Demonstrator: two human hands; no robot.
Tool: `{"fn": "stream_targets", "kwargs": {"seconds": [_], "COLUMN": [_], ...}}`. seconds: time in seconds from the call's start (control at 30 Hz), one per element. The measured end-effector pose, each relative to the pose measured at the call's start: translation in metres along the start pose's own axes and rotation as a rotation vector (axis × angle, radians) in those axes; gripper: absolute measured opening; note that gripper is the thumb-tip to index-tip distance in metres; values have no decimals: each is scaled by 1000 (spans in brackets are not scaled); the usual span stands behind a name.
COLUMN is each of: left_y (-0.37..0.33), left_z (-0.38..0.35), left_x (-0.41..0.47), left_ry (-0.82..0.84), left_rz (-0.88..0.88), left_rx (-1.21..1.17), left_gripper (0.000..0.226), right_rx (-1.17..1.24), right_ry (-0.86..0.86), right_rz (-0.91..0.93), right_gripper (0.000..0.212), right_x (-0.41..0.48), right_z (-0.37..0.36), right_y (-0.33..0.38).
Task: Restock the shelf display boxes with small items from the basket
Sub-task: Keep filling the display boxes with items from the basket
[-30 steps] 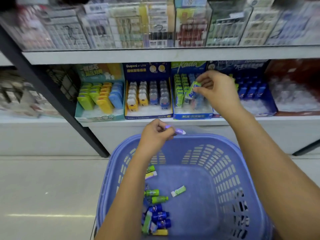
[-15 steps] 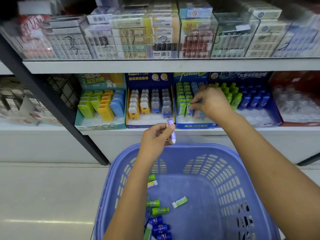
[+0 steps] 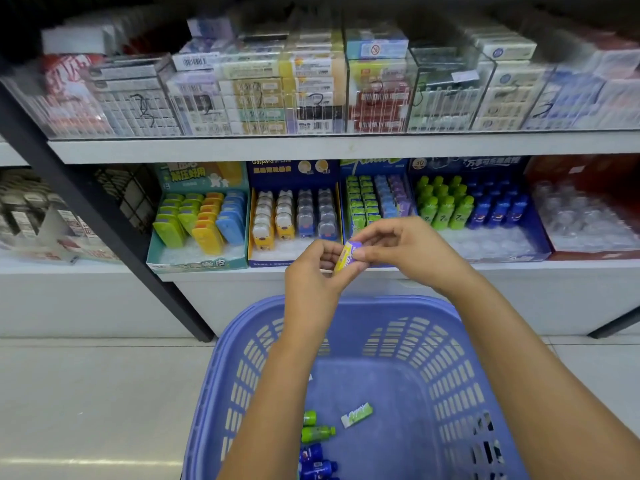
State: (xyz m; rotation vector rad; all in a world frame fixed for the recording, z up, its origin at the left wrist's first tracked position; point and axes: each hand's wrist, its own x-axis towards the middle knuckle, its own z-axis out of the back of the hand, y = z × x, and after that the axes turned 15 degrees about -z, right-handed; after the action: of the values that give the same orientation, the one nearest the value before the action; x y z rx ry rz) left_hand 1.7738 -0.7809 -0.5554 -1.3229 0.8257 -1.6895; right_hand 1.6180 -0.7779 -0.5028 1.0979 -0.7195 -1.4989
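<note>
Hands first, two of them, meeting above the basket (image 3: 346, 301). Our left hand (image 3: 311, 271) pinches the lower end of one small purple-and-yellow pack (image 3: 348, 256), and our right hand (image 3: 405, 251) nips its upper end between thumb and forefinger. The pack hangs tilted in the air, level with the front edge of the lower shelf (image 3: 519, 268).

Down in the one blue basket we count two green bottles (image 3: 317, 434), the upper one half hidden by our left arm. We also count at least two blue bottles (image 3: 313, 459) at the bottom edge and one green-and-white flat pack (image 3: 356, 415) lying apart to their right.

Five display boxes stand side by side on the lower shelf:
- teal box (image 3: 197, 261)
- navy box (image 3: 294, 168) with four columns of bear-shaped cases
- slim-pack box (image 3: 375, 164)
- bottle box (image 3: 464, 164) with green and blue rows
- red box (image 3: 588, 171), holding clear things we cannot make out

White shelving, pale floor (image 3: 86, 393), and one black post (image 3: 104, 216) slanting down on the left. The upper shelf (image 3: 346, 145) carries clear cases (image 3: 311, 95) stacked with boxed goods. Our hands cover the front of the slim-pack box.
</note>
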Motion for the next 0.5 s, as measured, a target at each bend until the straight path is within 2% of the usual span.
{"fn": "stream_targets", "kwargs": {"seconds": [0.07, 0.13, 0.2, 0.27, 0.3, 0.37, 0.5], "left_y": [-4, -6, -3, 1, 3, 7, 13], "left_z": [-6, -13, -21, -28, -31, -36, -39], "left_x": [1, 0, -3, -5, -6, -10, -11], "left_ry": [35, 134, 298, 444, 492, 547, 537], "left_rz": [-14, -18, -77, -163, -186, -200, -221], "left_rx": [-26, -23, 139, 318, 369, 438, 479], "left_gripper": [20, 26, 48, 58, 61, 64, 63], "right_rx": [21, 85, 107, 24, -18, -54, -226], "right_ry": [-51, -181, -423, -637, -692, -706, -629], "right_rz": [14, 46, 95, 113, 110, 101, 122], "right_gripper": [12, 13, 15, 16, 16, 14, 16], "right_x": [-1, 0, 4, 11, 16, 27, 46], "right_z": [9, 25, 46, 63, 68, 72, 61], "right_y": [-3, -5, -9, -14, -17, -24, -38]}}
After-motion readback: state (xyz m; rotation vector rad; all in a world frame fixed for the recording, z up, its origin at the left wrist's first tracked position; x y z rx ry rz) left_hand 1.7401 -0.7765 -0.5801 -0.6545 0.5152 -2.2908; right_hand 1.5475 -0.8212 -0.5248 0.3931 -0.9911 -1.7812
